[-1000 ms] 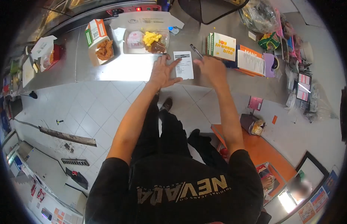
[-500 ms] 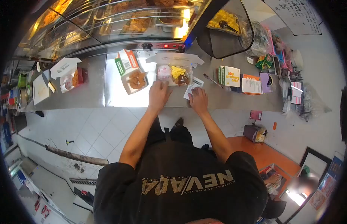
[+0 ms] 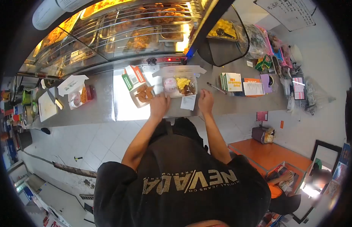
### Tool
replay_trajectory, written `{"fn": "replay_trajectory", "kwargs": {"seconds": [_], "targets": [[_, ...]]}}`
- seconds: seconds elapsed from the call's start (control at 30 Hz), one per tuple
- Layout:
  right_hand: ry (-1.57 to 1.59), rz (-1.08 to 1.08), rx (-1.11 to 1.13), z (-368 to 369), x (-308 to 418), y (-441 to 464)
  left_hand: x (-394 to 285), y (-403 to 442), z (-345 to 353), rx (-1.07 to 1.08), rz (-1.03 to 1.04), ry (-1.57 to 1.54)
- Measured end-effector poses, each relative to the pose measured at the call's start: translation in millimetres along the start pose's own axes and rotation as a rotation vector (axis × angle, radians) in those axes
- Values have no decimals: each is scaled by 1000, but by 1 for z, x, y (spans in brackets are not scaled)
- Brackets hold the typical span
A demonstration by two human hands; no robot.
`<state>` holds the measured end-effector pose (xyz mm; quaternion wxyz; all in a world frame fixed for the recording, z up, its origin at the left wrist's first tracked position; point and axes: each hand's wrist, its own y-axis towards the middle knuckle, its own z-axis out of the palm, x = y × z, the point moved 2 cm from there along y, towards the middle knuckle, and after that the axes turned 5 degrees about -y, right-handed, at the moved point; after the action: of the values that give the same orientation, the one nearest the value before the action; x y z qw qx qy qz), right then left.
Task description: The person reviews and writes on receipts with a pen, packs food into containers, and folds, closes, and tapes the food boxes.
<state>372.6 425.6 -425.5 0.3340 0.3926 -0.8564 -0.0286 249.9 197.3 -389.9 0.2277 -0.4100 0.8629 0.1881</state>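
My left hand rests at the counter's front with slightly spread fingers, between the fried chicken box and an open meal box. That meal box holds a round wrapped item, yellow food and brown food. A printed white slip lies just below it, between my hands. To the right of the slip, my right hand has its fingers curled together, with nothing visible in them. A pen lies on the counter beyond that hand.
Stacked cartons and an orange pack with papers stand to the right. Another open box and a cutting board are left. A glass food warmer runs behind the counter. Someone's arm shows lower right.
The view has shifted, showing more of the warmer. My right hand has come off the slip and sits beside it. The slip now lies below the meal box, and the pen stays right of my hand.
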Motion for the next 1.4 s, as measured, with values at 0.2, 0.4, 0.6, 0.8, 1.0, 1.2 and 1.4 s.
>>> {"fn": "replay_trajectory", "kwargs": {"seconds": [0.2, 0.4, 0.6, 0.8, 1.0, 1.2, 1.4], "targets": [[-65, -155, 482, 22, -18, 28, 35, 9, 64, 103, -49, 142], [142, 125, 376, -26, -48, 45, -3, -5, 5, -42, -277, -133], [160, -390, 124, -39, -19, 111, -13, 48, -38, -491, -17, -11], [547, -170, 416, 9, -13, 99, -28, 72, -8, -275, -296, -491], [1111, 130, 1004, -6, -18, 101, 14, 63, 12, 90, -179, -825], [95, -422, 575, -1, 15, 111, -14, 99, -21, 214, -37, -155], [112, -392, 350, 5, 11, 101, -39, 80, -23, -100, -235, -259]]}}
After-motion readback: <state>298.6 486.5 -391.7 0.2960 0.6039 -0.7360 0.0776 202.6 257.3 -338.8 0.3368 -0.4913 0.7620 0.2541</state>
